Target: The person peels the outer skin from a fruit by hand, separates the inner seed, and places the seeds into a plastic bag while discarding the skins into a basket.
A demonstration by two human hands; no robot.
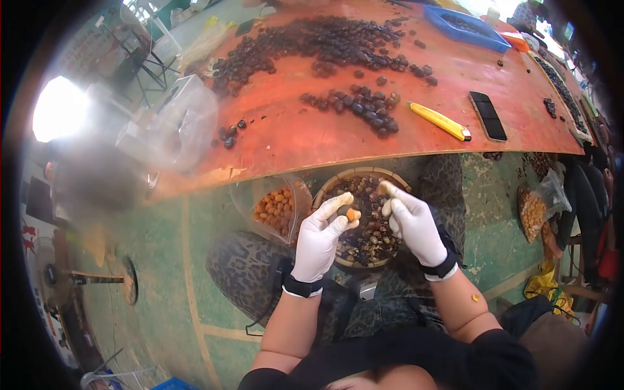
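My left hand (318, 237), in a white glove with stained fingertips, pinches a small round nut-like piece (351, 214), orange with dark skin on part of it. Just to the right, my gloved right hand (415, 224) is closed, thumb against bent fingers; whatever is between them is hidden or too small to name. Both hands are above a round woven basket (354, 263) holding dark and pale skin fragments. A clear plastic container (242, 207) of orange peeled pieces (275, 209) sits left of the basket.
On the red table (273, 140) lie a large heap of dark round pieces (312, 42), a smaller pile (367, 107), a yellow utility knife (439, 121), a phone (487, 116) and a blue tray (465, 27). A bag of orange pieces (532, 211) rests at right.
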